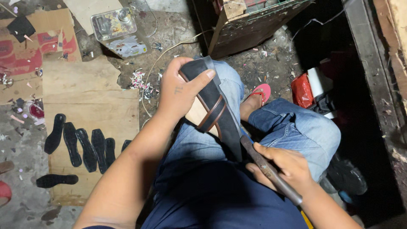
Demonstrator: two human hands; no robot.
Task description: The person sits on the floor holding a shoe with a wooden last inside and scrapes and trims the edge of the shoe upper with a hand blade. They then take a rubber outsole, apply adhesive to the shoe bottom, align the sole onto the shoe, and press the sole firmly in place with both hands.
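Over the lap at frame centre, the left hand (180,91) is clamped round a black sandal (214,106), its long axis slanting from upper left to lower right. Right hand (282,165) grips a metal tool (269,171), tip touching the sandal's lower end, so that's the nearer hand.

You get uneven light: centre and left of frame moderately lit from above, right side falls into deep shadow. Lower right nearly black, detail lost there. Your left hand (178,91) and forearm lit warm and even, casting soft shadow on jeans (292,127) beneath. Mild glare on shiny metal box (113,23) at upper left. Black soles (80,146) on cardboard sheet (85,106) read as flat dark shapes. Focus sharp at centre; slight softness at lower edge. Slight wide-angle stretch toward corners.
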